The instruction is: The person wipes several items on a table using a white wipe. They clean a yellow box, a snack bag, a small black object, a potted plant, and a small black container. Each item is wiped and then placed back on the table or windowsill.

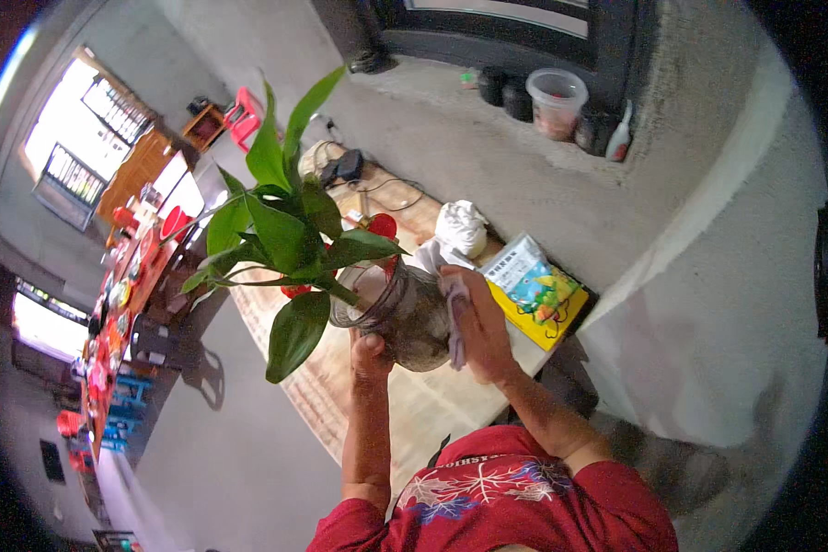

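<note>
A clear glass jar (pixel 416 324) is tilted over the table, its mouth toward the left. From it a green leafy plant (pixel 281 230) leans out, broad leaves spreading to the upper left. My left hand (pixel 371 355) grips the jar near its neck, thumb showing and the other fingers mostly hidden behind the glass. Against the jar's base my right hand (pixel 481 324) presses a pale greyish cloth (pixel 455 320), fingers closed over it. The glass looks cloudy, and what is inside cannot be made out clearly.
Under my hands is a wooden table (pixel 317 391). Beyond the jar lie a crumpled white bag (pixel 462 228), a yellow printed package (pixel 547 317) and black adapters with cords (pixel 345 167). A plastic tub (pixel 557 101) and a bottle (pixel 619 138) stand on the window ledge.
</note>
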Demonstrator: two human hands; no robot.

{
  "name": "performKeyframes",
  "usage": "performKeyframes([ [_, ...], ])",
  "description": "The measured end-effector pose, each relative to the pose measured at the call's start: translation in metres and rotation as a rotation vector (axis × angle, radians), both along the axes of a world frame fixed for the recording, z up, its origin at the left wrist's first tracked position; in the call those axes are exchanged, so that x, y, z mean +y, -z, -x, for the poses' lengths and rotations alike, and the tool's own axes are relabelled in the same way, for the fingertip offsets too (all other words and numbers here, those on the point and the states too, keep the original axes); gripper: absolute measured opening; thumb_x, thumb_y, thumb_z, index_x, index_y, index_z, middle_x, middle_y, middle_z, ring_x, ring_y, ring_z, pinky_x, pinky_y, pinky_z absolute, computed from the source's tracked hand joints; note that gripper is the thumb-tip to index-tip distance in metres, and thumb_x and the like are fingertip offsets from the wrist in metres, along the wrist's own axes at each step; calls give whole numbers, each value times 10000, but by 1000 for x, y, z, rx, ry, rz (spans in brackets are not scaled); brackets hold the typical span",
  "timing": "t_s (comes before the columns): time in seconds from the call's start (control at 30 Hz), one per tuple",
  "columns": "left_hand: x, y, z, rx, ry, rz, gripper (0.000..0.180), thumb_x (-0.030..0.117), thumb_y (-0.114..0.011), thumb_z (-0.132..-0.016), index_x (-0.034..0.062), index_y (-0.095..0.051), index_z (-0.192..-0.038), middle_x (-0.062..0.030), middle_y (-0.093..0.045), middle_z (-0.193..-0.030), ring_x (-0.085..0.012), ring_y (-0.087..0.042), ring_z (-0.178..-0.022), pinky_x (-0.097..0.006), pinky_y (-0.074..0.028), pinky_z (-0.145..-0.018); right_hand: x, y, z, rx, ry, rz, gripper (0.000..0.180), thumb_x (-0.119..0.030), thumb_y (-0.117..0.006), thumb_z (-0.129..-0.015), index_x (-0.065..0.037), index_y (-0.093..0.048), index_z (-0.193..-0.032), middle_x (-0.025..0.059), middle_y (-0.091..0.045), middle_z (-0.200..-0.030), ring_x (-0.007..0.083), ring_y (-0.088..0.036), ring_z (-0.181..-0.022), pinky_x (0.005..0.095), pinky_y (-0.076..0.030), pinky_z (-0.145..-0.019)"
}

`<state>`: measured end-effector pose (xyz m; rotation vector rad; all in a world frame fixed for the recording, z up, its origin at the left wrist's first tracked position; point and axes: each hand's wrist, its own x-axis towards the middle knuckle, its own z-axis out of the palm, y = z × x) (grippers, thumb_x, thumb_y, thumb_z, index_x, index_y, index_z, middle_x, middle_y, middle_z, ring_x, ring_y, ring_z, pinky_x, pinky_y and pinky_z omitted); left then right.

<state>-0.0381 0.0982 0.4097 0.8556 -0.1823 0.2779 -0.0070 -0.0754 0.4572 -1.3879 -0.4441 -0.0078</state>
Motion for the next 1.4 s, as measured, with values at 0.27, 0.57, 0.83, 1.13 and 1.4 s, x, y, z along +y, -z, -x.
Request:
performKeyframes([
  [0.27, -61, -9, -29, 63, 365, 13, 832, 325, -699, -639, -10, -319, -1299, -173, -475, -1234, -300, -513, -1089, -427, -436, -927, -49, 2, 41, -916, 503, 485, 413, -79, -562, -764, -25, -486, -1166, 203, -489, -1175, 393, -451, -1105, 470, -335, -944],
  [0.57, -145, -35, -20, 85, 606, -28, 946, 266, -726, -546, 14, -253, -1324, -156, -472, -1228, -292, -511, -1090, -413, -409, -952, -127, -31, 61, -348, 645, 308, 315, -108, -442, -866, 3, -475, -1159, 197, -480, -1167, 327, -487, -1067, 357, -381, -910],
  [0.83, -200, -28, 17, 148, 667, -89, 891, 307, -701, -565, 24, -310, -1314, -151, -482, -1224, -278, -503, -1093, -399, -412, -939, -166, -22, 128, -736, 883, 697, 334, -172, -551, -796, -51, -527, -1106, 181, -482, -1168, 370, -467, -1073, 446, -354, -934],
  [1.13, -254, -12, 62, 226, 734, 9, 870, 282, -732, -597, 32, -288, -1302, -124, -491, -1214, -263, -524, -1063, -392, -434, -917, -223, -37, 189, -167, 798, 118, 313, -215, -405, -917, -39, -473, -1166, 65, -546, -992, 97, -481, -686, 237, -406, -632],
  [1.4, -275, -44, 107, -53, 622, -246, 742, 251, -733, -649, 36, -392, -1272, -83, -522, -1174, -192, -522, -1049, -323, -421, -903, -223, -24, 220, -516, 1118, 405, 327, -20, -443, -820, 21, -475, -1143, 214, -497, -1138, 327, -518, -1000, 359, -409, -864],
])
